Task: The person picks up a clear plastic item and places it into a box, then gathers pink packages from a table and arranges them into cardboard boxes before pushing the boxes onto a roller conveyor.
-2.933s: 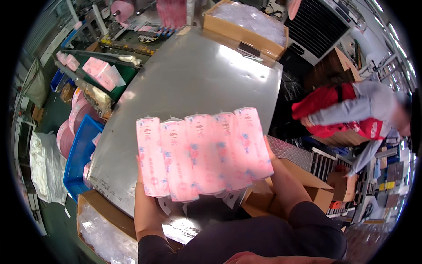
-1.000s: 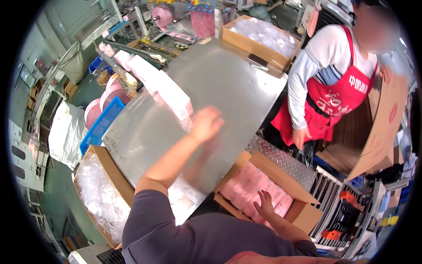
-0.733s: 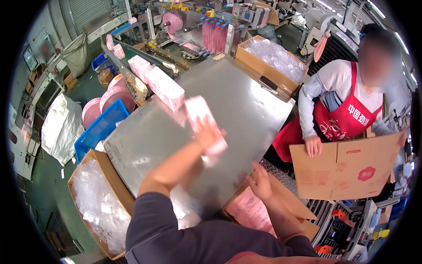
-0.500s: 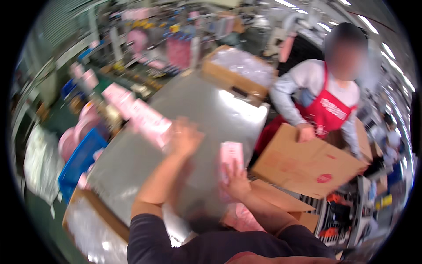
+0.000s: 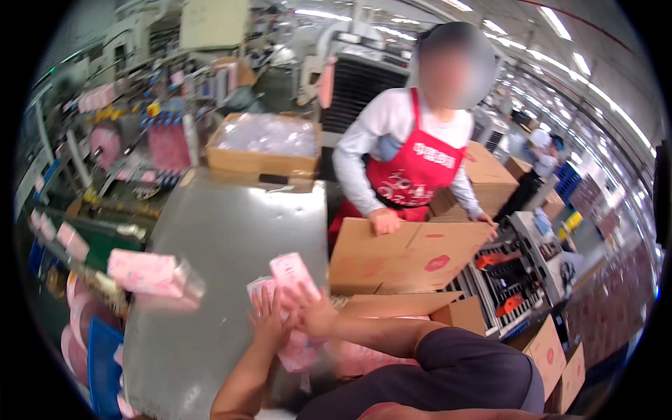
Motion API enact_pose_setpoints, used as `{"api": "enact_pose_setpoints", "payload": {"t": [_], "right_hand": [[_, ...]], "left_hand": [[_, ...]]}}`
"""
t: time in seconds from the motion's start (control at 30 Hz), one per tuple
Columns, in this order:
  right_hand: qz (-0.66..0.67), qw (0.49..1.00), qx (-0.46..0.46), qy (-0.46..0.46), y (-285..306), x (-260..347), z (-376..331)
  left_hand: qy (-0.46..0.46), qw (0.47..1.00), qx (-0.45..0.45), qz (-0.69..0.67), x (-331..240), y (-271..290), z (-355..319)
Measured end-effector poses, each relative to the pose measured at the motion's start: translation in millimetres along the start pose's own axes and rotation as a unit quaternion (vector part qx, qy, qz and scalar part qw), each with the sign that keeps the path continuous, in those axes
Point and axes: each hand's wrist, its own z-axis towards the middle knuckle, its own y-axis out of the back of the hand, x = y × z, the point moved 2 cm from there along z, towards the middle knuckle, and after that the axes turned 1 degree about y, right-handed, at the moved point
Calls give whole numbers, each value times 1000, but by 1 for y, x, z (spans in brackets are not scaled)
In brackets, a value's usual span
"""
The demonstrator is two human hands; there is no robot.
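Two pink soft packs that look like tissue packs lie close together on the metal table in front of me. My right hand has its fingers curled over the lower part of the right-hand pink pack, which leans up and away. Fingers spread and straight, my left hand rests against the other pink pack, partly hidden behind it. Just below my hands, more pink packaging shows. An open carton at my right holds pink packs, partly covered by my right arm.
The metal table has a row of pink packs reaching it from the left. A box of clear plastic bags stands at the far end. Across the table's right side, a co-worker in a red apron holds a cardboard carton above a roller conveyor.
The view has turned right. My left hand has left the row of packs and come beside my right hand, where two packs now lie together. The co-worker still holds the carton.
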Motion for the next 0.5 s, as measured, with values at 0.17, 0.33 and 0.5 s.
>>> {"api": "enact_pose_setpoints", "payload": {"t": [0.17, 0.33, 0.5], "right_hand": [[64, 998, 28, 0, 25, 4, -5], [132, 989, 48, 46, 40, 15, 2], [102, 993, 35, 37, 23, -4, 8]], "left_hand": [[192, 959, -124, 165, 59, 119, 89], [381, 888, -69, 250, 229, 185, 67], [171, 956, 19, 236, 155, 127, 35]]}}
